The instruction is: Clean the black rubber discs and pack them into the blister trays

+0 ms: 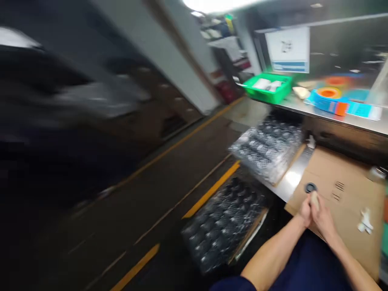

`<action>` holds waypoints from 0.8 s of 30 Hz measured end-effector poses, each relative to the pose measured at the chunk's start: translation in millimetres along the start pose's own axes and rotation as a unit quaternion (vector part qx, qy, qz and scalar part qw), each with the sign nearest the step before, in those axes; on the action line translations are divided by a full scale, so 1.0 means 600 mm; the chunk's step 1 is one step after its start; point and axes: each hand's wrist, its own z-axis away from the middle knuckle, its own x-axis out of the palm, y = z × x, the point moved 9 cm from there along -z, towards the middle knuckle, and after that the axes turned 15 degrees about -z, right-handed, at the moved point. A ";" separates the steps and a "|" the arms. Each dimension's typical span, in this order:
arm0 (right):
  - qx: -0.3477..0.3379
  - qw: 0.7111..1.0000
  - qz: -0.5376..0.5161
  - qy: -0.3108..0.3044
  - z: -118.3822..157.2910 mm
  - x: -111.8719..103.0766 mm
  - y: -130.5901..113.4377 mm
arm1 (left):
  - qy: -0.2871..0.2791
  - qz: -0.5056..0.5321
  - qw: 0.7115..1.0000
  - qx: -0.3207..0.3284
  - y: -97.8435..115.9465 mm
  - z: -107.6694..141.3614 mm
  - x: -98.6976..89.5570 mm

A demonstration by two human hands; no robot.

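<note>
Both of my hands meet over a cardboard sheet [327,178] at the right of the head view. My left hand [305,211] has its fingers closed against my right hand [321,216]. A pale beige piece [315,199] sticks up from between them, with my right hand's fingers wrapped round it. Just beyond the fingertips is a dark ring-shaped part [310,188]; whether it touches the pale piece is unclear. What my left hand grips, if anything, is hidden. A crumpled white item [365,221] lies on the cardboard to the right.
Plastic-wrapped trays of dark round parts [266,145] stand left of the cardboard, with another wrapped tray [222,224] lower down. On the shelf above are a green bin [268,89] and tape rolls [329,93]. Yellow lines mark the floor at left.
</note>
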 end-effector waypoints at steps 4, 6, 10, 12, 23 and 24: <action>0.003 1.000 0.014 0.018 -0.049 0.000 0.006 | 0.049 0.024 0.995 0.085 0.032 -0.019 -0.014; -0.004 1.000 0.018 0.011 -0.060 0.009 -0.002 | 0.058 0.040 0.992 0.106 0.036 -0.022 -0.027; -0.011 0.999 0.034 -0.022 -0.047 0.034 -0.016 | 0.073 0.057 0.991 0.095 0.026 -0.021 -0.056; 0.004 0.998 0.060 -0.017 -0.044 0.039 -0.008 | 0.070 0.069 0.989 0.111 0.033 -0.020 -0.065; -0.016 0.995 -0.092 -0.027 -0.040 0.062 0.060 | 0.114 0.093 0.989 -0.016 0.031 0.025 -0.072; -0.056 0.987 -0.144 -0.049 -0.019 0.070 0.054 | 0.108 0.087 0.990 -0.030 0.020 0.030 -0.074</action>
